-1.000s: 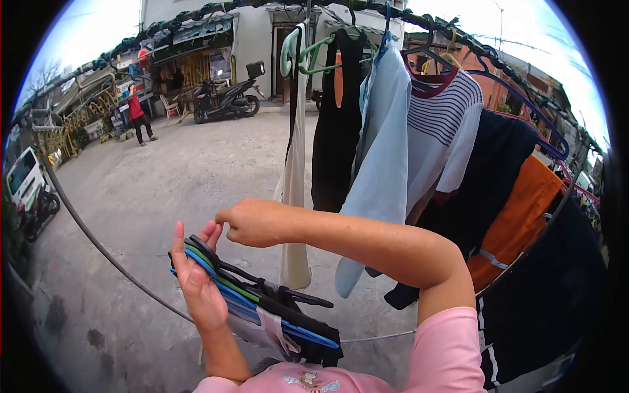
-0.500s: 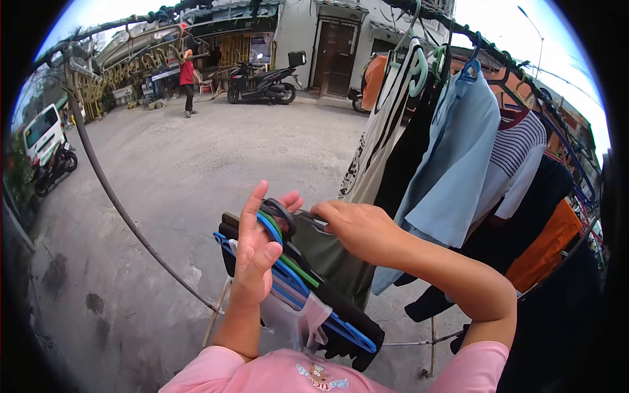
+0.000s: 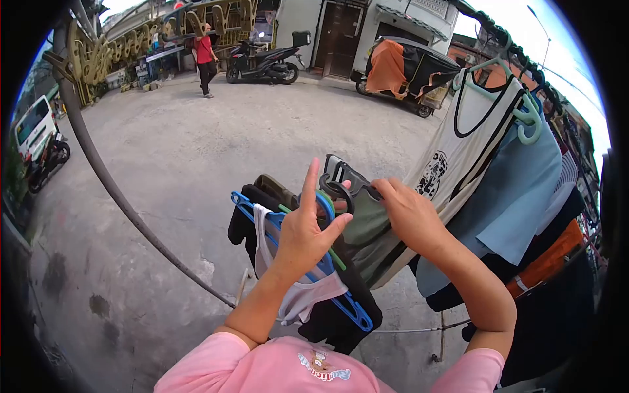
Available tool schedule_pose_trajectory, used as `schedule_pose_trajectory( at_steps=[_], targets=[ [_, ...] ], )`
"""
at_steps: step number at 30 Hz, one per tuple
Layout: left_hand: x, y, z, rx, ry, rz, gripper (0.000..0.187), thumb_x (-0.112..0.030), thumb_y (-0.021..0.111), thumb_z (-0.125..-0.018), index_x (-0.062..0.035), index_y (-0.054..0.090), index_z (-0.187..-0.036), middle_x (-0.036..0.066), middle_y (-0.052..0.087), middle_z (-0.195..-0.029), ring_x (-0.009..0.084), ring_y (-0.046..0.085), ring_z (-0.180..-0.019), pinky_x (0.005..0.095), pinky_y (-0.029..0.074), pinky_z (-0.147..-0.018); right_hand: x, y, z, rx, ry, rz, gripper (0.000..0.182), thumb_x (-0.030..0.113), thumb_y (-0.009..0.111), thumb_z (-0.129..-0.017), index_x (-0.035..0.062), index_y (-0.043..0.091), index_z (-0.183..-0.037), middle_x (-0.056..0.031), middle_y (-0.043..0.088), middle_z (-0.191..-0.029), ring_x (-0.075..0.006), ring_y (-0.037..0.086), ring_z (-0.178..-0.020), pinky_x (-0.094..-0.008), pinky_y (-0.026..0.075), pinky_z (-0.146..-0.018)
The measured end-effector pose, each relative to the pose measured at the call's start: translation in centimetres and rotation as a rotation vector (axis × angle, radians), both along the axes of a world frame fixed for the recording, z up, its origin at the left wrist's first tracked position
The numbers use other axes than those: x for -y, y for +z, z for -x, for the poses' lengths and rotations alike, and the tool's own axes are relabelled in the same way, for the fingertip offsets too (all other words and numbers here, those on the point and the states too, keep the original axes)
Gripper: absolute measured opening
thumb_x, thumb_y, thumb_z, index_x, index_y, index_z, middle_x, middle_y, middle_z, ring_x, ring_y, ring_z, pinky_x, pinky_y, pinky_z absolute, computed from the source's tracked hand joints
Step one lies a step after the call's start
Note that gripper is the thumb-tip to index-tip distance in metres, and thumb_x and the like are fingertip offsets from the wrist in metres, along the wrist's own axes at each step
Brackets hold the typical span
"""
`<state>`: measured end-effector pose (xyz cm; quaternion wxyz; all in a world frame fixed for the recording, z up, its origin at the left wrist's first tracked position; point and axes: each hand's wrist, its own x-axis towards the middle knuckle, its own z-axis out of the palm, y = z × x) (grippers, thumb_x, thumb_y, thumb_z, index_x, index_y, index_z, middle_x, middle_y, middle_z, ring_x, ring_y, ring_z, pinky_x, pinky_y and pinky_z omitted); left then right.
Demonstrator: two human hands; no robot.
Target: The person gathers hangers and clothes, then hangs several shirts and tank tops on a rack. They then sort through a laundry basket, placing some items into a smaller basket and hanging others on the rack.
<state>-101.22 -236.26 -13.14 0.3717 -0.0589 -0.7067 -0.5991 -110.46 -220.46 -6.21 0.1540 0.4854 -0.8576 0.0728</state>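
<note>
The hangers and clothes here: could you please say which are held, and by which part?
The left hand holds several hangers by their hooks; the right hand pinches the grey-green garment at its top edge, perhaps with its hanger.

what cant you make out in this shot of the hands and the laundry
All in the head view:
- some left hand fingers: behind the hand and hanger hooks
- hanger count: hidden by overlapping clothes
- right hand's exact grip on the grey-green garment: covered by the hand
- striped shirt: mostly behind the light blue shirt
- dark clothes, far right: lost in the dark lens border
</note>
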Motion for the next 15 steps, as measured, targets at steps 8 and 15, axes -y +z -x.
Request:
schedule_pose_trajectory(
  at_steps=[8,15],
  targets=[
    [0.4,-1.5,1.2,0.048,0.209,0.162,0.061,-0.006,0.069,-0.071,-0.0092,0.040,-0.125,0.007,0.065,-0.075,0.0089,0.056,-0.055,0.0215,0.044,-0.054,1.0,-2.8,2.2,-0.360,0.047,0.013,0.028,0.006,0.055,-0.069,0.0086,0.048,-0.096,-0.0051,0.048,-0.078,-0.0197,0.055,-0.071,-0.0309,0.046,-0.057],
    [2.1,1.5,1.5,-0.295,0.212,-0.310,0.046,0.004,0.056,-0.080,-0.0059,0.037,-0.120,0.008,0.062,-0.083,0.0107,0.057,-0.078,0.0217,0.043,-0.075,0.4,-6.5,8.5,0.116,-0.043,0.071,0.017,0.004,0.046,-0.077,0.0039,0.045,-0.093,-0.0144,0.056,-0.086,-0.0318,0.057,-0.081,-0.0399,0.046,-0.065]
  ],
)
